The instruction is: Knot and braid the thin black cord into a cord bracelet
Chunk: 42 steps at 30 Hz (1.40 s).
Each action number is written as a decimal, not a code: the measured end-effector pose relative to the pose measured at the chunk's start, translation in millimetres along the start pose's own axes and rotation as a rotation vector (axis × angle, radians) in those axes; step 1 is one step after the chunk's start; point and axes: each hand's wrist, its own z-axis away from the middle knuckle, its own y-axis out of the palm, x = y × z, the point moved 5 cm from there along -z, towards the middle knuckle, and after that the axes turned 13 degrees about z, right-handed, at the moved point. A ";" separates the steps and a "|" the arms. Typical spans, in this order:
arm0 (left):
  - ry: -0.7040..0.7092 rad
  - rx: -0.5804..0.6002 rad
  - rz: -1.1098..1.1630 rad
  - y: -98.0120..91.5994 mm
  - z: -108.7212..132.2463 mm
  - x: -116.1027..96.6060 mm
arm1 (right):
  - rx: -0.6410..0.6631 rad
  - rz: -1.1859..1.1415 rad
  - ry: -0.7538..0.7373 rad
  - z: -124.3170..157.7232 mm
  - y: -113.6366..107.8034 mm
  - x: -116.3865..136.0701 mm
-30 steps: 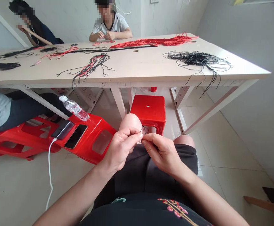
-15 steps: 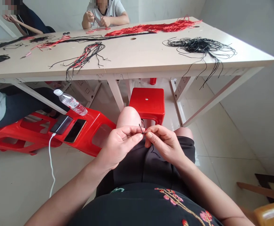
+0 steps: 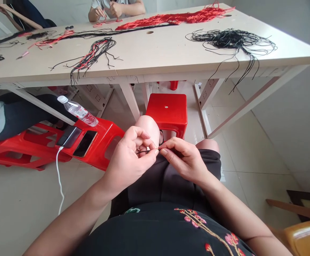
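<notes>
A thin black cord runs across the fingers of my left hand, which pinches it between thumb and forefinger while the other fingers curl loosely. Tip to tip with it, my right hand pinches at the same spot, thumb against forefinger. The stretch of cord between the two pinches is tiny, and the rest of it is hidden by my fingers. Both hands are held above my lap, over the dark skirt.
Ahead stands a long table bearing a red cord bundle, a black cord tangle and a red-and-black bunch. A red stool is beneath. At left, a bottle and phone rest on another stool. Two people sit opposite.
My left hand has turned, its upper fingers lifting and curling, and the cord now lies across its fingers. The loose end below my right hand no longer shows. The view has tilted slightly down.
</notes>
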 end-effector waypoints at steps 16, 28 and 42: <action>0.062 0.105 -0.320 -3.4 -3.8 4.4 | 0.013 -0.011 0.106 2.0 8.2 -4.5; -0.101 0.054 -0.171 -19.7 -11.9 19.4 | -0.087 0.290 0.036 -2.3 -8.0 -5.6; -0.052 -0.111 -0.295 -40.0 -23.0 28.8 | -0.116 0.520 0.099 2.2 -28.8 -52.8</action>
